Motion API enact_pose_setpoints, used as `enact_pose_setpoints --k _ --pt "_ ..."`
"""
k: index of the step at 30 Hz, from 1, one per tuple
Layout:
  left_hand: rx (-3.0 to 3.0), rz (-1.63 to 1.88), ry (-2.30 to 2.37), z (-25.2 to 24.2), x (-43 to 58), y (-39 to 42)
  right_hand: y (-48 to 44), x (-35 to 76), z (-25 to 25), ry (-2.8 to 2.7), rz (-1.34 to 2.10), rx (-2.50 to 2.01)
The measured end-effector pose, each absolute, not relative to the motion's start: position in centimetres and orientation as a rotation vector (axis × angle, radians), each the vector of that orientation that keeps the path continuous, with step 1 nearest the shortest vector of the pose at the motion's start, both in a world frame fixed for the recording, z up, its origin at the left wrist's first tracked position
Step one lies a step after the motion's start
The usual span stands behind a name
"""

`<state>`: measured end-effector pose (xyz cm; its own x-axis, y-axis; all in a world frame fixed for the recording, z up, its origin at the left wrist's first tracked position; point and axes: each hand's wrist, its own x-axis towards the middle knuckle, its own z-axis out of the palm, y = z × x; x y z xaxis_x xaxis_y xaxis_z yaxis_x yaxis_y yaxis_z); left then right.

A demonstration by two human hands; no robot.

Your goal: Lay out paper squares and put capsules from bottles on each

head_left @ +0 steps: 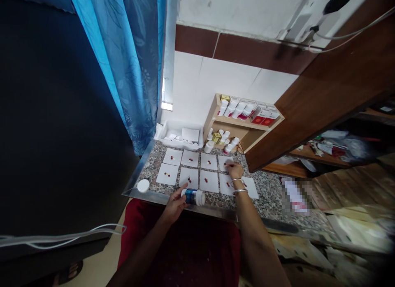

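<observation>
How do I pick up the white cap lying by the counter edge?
Pinch the cap by its round rim, coming from above on the right side. It lies flat, and the metal edge runs close on its left, leaving less room there.

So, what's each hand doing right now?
Left hand: closed, holding a white bottle.
Right hand: fingers pinched over a paper square; cannot tell what they hold.
</observation>
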<state>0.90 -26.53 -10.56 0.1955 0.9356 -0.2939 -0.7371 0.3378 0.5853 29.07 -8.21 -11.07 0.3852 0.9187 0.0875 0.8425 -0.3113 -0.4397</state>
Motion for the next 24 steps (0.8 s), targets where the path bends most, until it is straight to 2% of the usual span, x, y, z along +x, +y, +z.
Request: enact_pose_setpoints --k 10,18,24 --pt "0.323 1.213 0.635 -10.4 0.9 -27.1 -8.9 27.1 -9.6 -1.604 0.260 -2.071" --pt "0.270 1.191 0.555 -9.4 1.3 -28.2 -14.5 15.0 -9.9 -1.879 0.920 -1.448" --pt "0.252 1.270 0.566 -8.8 -0.3 -28.9 -15.4 7.6 -9.3 -2.073 0.990 -1.349"
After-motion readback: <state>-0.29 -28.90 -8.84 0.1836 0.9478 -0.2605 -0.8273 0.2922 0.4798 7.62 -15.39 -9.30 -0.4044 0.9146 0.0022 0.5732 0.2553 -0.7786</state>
